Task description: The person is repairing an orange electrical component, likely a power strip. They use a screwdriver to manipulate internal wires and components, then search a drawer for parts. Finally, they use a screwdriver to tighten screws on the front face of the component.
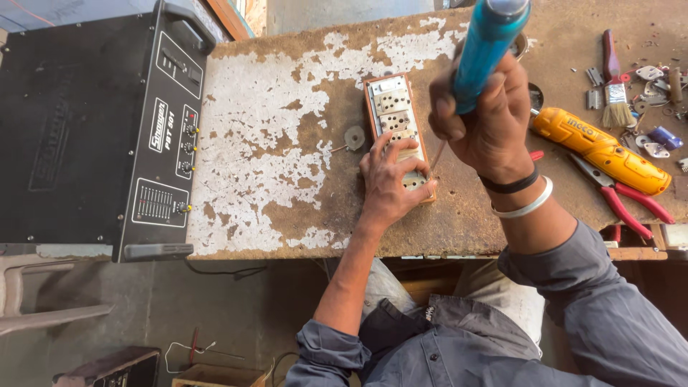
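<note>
Right hand (487, 118) grips a blue-handled tool (489, 43); left hand (390, 179) presses flat on the socket board (396, 118).

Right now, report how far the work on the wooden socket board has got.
Done: the wood-framed socket board lies flat on the worn bench, with tools laid out: a yellow power screwdriver and red-handled pliers.
In hand: the left hand presses the board down; the right hand grips a blue-handled screwdriver upright over it.
Left: cannot tell; the tip and screws are hidden.
</note>
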